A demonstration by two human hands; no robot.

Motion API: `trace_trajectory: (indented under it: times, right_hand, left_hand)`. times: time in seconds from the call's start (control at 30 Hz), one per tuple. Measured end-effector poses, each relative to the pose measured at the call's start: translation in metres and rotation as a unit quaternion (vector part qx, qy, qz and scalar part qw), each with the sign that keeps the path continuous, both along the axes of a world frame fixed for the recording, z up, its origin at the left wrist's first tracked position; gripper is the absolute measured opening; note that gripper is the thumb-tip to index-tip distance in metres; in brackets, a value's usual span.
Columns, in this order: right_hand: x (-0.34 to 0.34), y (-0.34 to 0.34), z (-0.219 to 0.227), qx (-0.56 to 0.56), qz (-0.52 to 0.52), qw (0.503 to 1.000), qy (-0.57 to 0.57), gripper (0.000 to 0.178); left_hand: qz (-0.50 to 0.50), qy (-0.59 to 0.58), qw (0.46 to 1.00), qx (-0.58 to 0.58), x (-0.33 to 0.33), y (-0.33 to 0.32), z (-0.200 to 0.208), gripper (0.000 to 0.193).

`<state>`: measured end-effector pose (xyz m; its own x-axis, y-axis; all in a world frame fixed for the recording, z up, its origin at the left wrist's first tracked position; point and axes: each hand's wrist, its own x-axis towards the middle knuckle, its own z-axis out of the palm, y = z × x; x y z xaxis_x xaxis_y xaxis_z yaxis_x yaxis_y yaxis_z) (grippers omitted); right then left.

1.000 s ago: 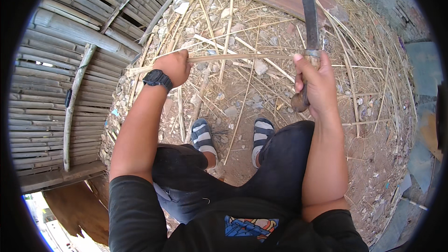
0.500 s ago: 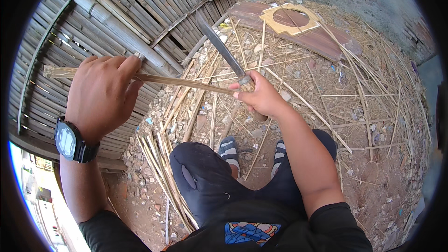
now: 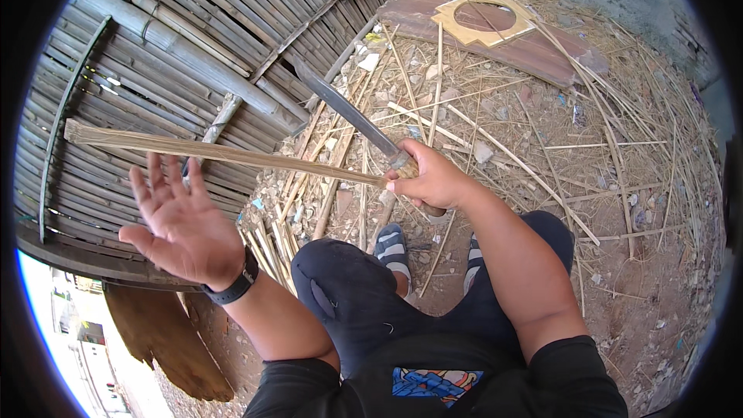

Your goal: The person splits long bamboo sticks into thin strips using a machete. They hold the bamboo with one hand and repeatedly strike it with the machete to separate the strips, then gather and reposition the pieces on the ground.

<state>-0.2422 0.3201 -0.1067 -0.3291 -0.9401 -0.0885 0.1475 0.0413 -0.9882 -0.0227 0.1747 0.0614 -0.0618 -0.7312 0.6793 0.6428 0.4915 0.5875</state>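
Observation:
My right hand (image 3: 433,178) is wrapped round the handle of a machete (image 3: 348,112), whose dark blade points up and to the left. The same hand pinches the near end of a long split bamboo strip (image 3: 224,153) between thumb and fingers. That strip stretches left across the view, its far end in front of the bamboo wall. Just below the strip my left hand (image 3: 182,224) is open, palm showing and fingers spread, holding nothing. A dark watch strap circles the left wrist.
Bamboo slats form a wall (image 3: 178,46) at left. A brown board (image 3: 418,19) bears a yellow frame with a round hole (image 3: 449,27) at the back. Loose bamboo strips (image 3: 534,174) litter the stony ground; several more lie bundled (image 3: 275,244) beside my left knee. A brick wall rises behind.
My left hand has let go of the bamboo strip, turned palm up and dropped below it. The right hand keeps the machete and strip, and the blade tilts further left.

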Motion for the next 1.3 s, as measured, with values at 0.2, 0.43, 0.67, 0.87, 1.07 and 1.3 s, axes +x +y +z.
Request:
trace_trajectory:
  times: [0.2,0.43,0.67,0.87,1.07,1.3]
  right_hand:
    - [-0.006,0.001,0.011,0.043,0.022,0.998,0.033,0.07]
    - [-0.028,0.007,0.006,0.038,-0.091,0.993,0.069,0.057]
    - [-0.039,0.012,0.006,0.143,-0.243,0.946,0.159,0.043]
    - [-0.026,-0.01,-0.011,0.134,-0.204,0.942,0.23,0.049]
    - [0.026,-0.037,-0.022,0.05,-0.158,0.935,0.313,0.047]
    - [0.11,-0.066,-0.043,0.134,-0.055,0.964,0.222,0.044]
  left_hand:
    - [-0.442,-0.027,0.894,-0.062,-0.056,-0.016,0.018,0.065]
    - [-0.362,0.007,0.931,-0.037,-0.026,-0.029,0.013,0.03]
    - [-0.233,0.046,0.97,-0.048,0.051,-0.056,0.004,0.015]
    - [-0.065,0.049,0.997,-0.01,0.042,-0.081,-0.011,0.026]
    - [0.12,0.017,0.99,0.078,-0.02,-0.083,-0.03,0.053]
    - [0.141,0.005,0.987,0.072,-0.022,-0.091,-0.031,0.051]
